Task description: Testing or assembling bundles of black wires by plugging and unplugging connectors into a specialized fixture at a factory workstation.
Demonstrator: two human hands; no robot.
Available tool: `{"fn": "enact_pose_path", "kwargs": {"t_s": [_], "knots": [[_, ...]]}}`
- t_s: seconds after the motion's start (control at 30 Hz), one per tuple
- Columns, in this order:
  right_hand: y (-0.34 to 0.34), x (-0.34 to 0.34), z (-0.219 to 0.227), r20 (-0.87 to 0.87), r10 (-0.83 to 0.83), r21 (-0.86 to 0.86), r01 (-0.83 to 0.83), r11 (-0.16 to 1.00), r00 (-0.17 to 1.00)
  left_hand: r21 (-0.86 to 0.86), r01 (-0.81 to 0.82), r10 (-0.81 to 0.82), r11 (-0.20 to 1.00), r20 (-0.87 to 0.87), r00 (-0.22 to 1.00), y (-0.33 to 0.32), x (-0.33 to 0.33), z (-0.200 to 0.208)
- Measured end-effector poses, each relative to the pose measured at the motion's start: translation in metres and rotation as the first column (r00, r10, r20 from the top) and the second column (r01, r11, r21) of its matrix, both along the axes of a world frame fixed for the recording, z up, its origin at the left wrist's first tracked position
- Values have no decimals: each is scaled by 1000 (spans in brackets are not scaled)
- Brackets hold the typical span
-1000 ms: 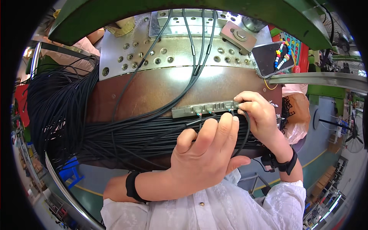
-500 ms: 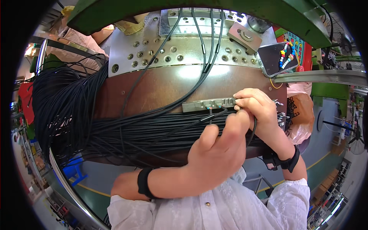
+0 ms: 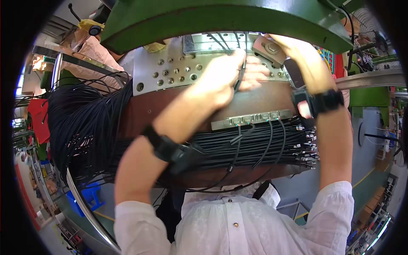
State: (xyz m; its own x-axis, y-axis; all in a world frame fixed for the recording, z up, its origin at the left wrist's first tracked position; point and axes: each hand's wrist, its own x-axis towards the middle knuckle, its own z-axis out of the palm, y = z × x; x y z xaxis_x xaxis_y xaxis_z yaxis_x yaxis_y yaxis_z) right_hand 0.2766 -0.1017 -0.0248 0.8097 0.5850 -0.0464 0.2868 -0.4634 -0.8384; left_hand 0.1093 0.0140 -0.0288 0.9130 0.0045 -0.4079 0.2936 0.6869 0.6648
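Black cables come down from the metal block under the green machine frame, gathered at my left hand. Motion blurs that hand; its fingers appear closed around them. My right hand reaches up beneath the frame beside a bolted clamp; its fingertips are hidden. Nearer me, a slotted metal holder strip lies along the brown table. Several cable ends with small coloured wires sit in its slots, their black cables hanging toward me. A thick bundle of black cables lies just below the strip.
The green machine frame arches low over the perforated metal plate. At left the cable bundle droops over a metal rail. A phone lies by the right arm. A blue stool stands on the floor.
Both hands have left the holder strip and moved far forward to the machine. The left hand now gathers the hanging cables. More cable ends show in the strip's right part.
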Motion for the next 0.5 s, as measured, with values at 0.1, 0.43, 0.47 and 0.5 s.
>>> {"fn": "enact_pose_path", "kwargs": {"t_s": [0.1,0.43,0.47,0.5], "knots": [[14,-12,15,-26,-138,-129,133,983,990,-179,26,-1,984,139,990,7,-6,-6],[2,-79,18,-27,107,119,-103,988,994,-113,14,-34,994,-184,982,-23,-101,59],[6,-81,14,28,166,61,-167,984,986,-160,25,-56,987,-196,979,-26,-107,58],[6,-79,12,81,221,-6,-222,975,972,-187,8,-42,982,-179,983,-26,-117,56]]}}
